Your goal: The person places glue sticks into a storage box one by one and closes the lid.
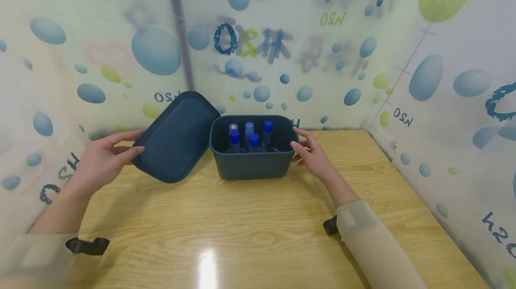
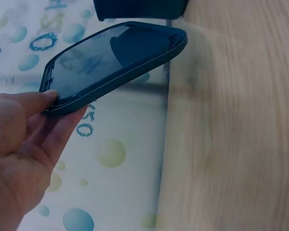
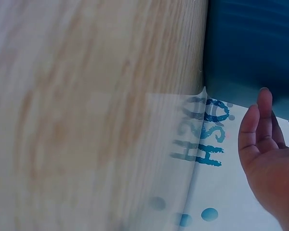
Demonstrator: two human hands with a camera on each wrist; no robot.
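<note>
My left hand (image 1: 101, 159) pinches a dark blue rectangular lid (image 1: 177, 139) at its left end. The thumb lies on one face of the lid and the fingers behind it, as the left wrist view shows. The lid is held tilted, its right side close to a dark blue box (image 1: 254, 166) on the table. Several clear tubes with blue caps (image 1: 268, 127) stand inside the open box; their lower ends are hidden by its front wall. At the box's right end, my right hand (image 1: 316, 157) has its fingertips against the wall and rim, the fingers lightly bent.
The box stands on a wood-grain table (image 1: 250, 226), near its back edge. Behind and to both sides rise pale walls (image 1: 314, 96) printed with blue and green drops and lettering. A black strap (image 1: 88, 246) shows at the left sleeve.
</note>
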